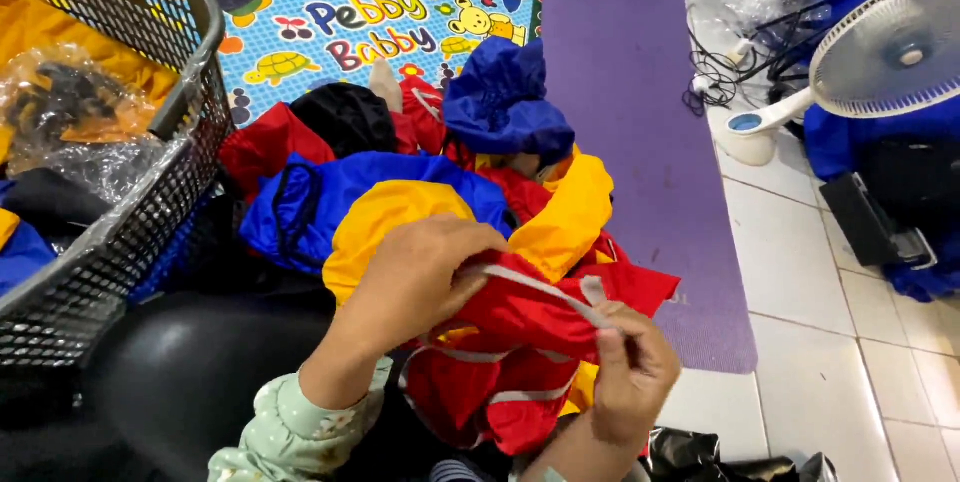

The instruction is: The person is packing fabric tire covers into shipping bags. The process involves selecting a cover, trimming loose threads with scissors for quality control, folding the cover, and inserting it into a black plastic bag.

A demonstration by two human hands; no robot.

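Both hands are closed on a red garment point(520, 317): left hand point(420, 277) gripping fabric, right hand point(630, 367) pinching its grey strip point(540, 287).

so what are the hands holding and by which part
Both hold the red garment by its grey strap: the left hand has its grip on the strap's upper end with bunched red cloth, and the right hand pinches the lower end.

- White floor tiles point(850, 342) are seen from 3 to 5 o'clock.
- A purple mat point(640, 122) is laid at 12 to 1 o'clock.
- A colourful play mat point(330, 2) is spread at 11 o'clock.
- A white fan point(880, 52) is stood at 2 o'clock beside tangled cables point(715, 72).
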